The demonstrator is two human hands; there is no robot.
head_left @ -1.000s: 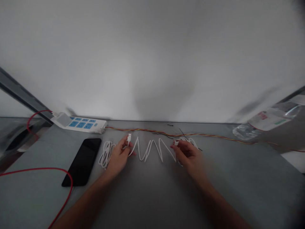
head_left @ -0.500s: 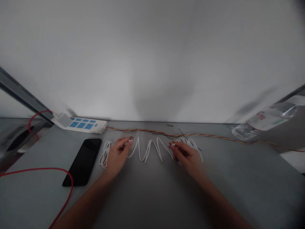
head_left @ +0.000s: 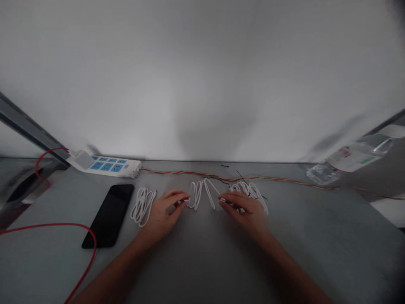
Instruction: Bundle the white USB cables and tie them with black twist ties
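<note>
Between my hands a white charging cable [head_left: 198, 195] lies in loose zigzag bends on the grey table. My left hand [head_left: 166, 211] pinches one end of it between thumb and fingertips; only a bit of the white connector shows. The other end, a small white plug [head_left: 222, 200], is pinched in my right hand [head_left: 245, 211]. Left of my left hand lies a coiled white cable [head_left: 143, 207]. Another white cable bundle [head_left: 253, 191] lies behind my right hand, which partly covers it.
A black phone [head_left: 109, 215] lies at left, with a red cable [head_left: 91, 236] across its corner. Behind it sits a white power strip [head_left: 110, 166]; its twisted red-yellow wire [head_left: 183, 172] runs along the wall. At far right a clear plastic bottle [head_left: 351, 158] leans over. Dark ties [head_left: 242, 177] lie near the wire.
My left hand has moved right and slightly toward me with its cable end. My right hand has shifted slightly left. The cable's bends have drawn closer together.
</note>
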